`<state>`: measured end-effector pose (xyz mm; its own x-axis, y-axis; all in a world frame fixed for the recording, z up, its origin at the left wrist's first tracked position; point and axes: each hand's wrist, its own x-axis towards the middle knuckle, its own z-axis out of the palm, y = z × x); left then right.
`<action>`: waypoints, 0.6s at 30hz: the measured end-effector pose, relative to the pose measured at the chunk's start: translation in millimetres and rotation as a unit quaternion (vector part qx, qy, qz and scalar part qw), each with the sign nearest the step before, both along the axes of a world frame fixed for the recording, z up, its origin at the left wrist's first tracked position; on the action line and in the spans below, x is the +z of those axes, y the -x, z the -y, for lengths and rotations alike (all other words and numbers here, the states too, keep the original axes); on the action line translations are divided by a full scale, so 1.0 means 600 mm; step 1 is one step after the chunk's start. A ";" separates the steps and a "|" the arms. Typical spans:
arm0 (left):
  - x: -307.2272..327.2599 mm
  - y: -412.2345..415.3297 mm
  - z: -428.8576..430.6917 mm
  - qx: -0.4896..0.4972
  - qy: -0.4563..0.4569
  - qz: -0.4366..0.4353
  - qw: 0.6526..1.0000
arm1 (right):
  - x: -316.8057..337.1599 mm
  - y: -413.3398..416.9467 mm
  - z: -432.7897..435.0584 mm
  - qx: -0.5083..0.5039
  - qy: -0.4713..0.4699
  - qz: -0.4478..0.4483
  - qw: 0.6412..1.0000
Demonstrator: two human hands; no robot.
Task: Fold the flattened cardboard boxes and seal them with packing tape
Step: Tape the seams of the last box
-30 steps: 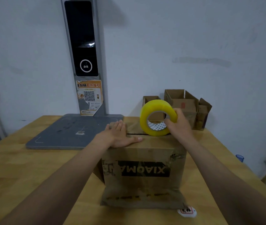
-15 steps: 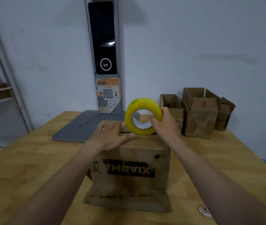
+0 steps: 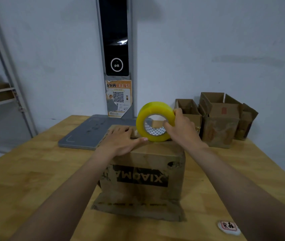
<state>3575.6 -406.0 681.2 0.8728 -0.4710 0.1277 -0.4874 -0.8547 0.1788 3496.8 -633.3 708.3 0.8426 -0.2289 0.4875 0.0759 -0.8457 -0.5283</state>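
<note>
A brown cardboard box (image 3: 143,173) with upside-down black lettering stands in the middle of the wooden table (image 3: 25,180), one flap lying flat toward me. My left hand (image 3: 120,141) lies flat on the box top, fingers straight, thumb stretched toward the tape. A yellow roll of packing tape (image 3: 153,121) stands on edge on the top of the box. My right hand (image 3: 181,131) grips the roll, thumb through its core and fingers over the rim.
Three folded cardboard boxes (image 3: 219,120) stand open at the back right by the wall. A grey flat scale platform (image 3: 89,133) with a tall post and dark screen (image 3: 115,49) sits behind the box. A metal shelf (image 3: 1,94) is at far left. A white sticker (image 3: 228,226) lies near the front edge.
My view swung left, so the shelf came into sight. Both hands stayed on the box top, and the right hand keeps holding the tape roll beside the left thumb.
</note>
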 end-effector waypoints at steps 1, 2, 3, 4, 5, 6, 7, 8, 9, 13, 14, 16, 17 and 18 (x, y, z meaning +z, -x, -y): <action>0.000 -0.001 0.001 -0.001 -0.005 -0.002 1.000 | 0.006 0.000 0.002 0.001 0.013 -0.001 1.000; 0.000 -0.002 0.002 0.000 -0.012 -0.009 1.000 | 0.013 0.000 0.005 0.003 0.025 0.001 1.000; 0.000 -0.004 0.003 0.003 -0.020 -0.021 1.000 | 0.021 0.001 0.006 0.007 0.037 0.004 0.999; 0.001 -0.004 0.004 0.008 -0.031 -0.036 0.999 | 0.027 0.003 0.006 0.014 0.048 0.004 0.999; 0.003 -0.004 0.006 0.012 -0.046 -0.053 0.997 | 0.033 0.004 0.005 0.025 0.055 0.003 0.998; 0.005 -0.003 0.008 0.017 -0.061 -0.069 0.996 | 0.037 0.005 0.003 0.040 0.060 0.002 0.997; 0.007 -0.002 0.009 0.020 -0.074 -0.081 0.994 | 0.041 0.007 0.001 0.056 0.066 0.002 0.996; 0.009 -0.001 0.009 0.021 -0.084 -0.088 0.992 | 0.046 0.008 0.001 0.068 0.076 0.004 0.995; 0.011 0.000 0.009 0.020 -0.088 -0.092 0.992 | 0.051 0.011 0.005 0.071 0.088 0.008 0.994; 0.012 0.006 0.007 0.016 -0.073 -0.086 0.993 | 0.068 0.031 0.061 0.009 0.151 0.007 0.989; 0.012 0.007 0.008 0.015 -0.067 -0.082 0.994 | 0.066 0.035 0.072 -0.003 0.140 0.013 0.990; 0.011 0.008 0.009 0.012 -0.063 -0.074 0.995 | 0.050 0.038 0.078 0.007 0.061 0.044 0.997; 0.011 0.008 0.010 0.010 -0.062 -0.070 0.996 | 0.038 0.037 0.078 0.024 0.000 0.065 0.998; 0.011 0.008 0.009 0.009 -0.061 -0.065 0.996 | 0.025 0.035 0.077 0.042 -0.064 0.079 0.994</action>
<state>3570.9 -411.7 687.7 0.8865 -0.4605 -0.0448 -0.4515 -0.8822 0.1335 3475.9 -679.8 723.6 0.7770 -0.2298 0.5861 0.2328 -0.7601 -0.6067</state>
